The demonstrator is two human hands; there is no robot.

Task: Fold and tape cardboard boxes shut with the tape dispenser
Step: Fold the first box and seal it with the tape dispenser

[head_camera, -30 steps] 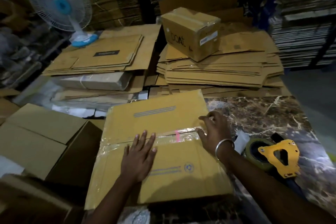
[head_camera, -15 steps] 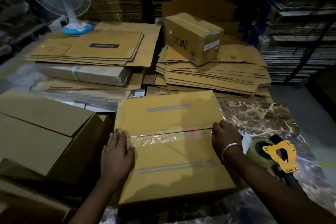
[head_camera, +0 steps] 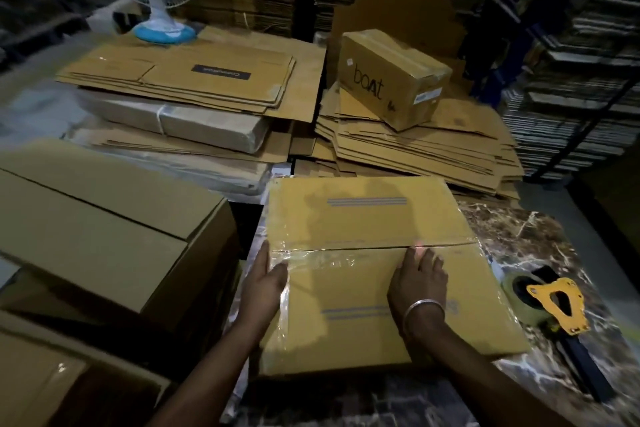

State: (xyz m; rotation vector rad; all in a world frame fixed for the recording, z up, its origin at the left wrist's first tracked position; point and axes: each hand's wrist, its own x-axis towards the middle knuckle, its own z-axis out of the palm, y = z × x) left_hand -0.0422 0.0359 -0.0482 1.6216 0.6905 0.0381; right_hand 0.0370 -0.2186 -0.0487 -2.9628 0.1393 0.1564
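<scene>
Cardboard box (head_camera: 377,274) lies flat on marble-patterned worktop (head_camera: 540,246), directly under both my hands. Left hand (head_camera: 265,282) at box's left edge, fingers straight, pressing clear tape (head_camera: 339,258) end down. Right hand (head_camera: 420,279) flat on tape along centre seam, grip released, grasping nothing. Tape dispenser (head_camera: 550,305), yellow frame, rests on worktop right of box. Flattened corrugated cartons (head_camera: 415,146) stacked behind; dim storeroom.

My left hand (head_camera: 263,282) lies flat with straight fingers, thumb spread to the right, forearm reaching in from below. My right hand (head_camera: 420,276) rests palm down, fingers extended forward and slightly spread, a metal bangle (head_camera: 423,309) round the wrist, forearm angling in from lower right.
</scene>
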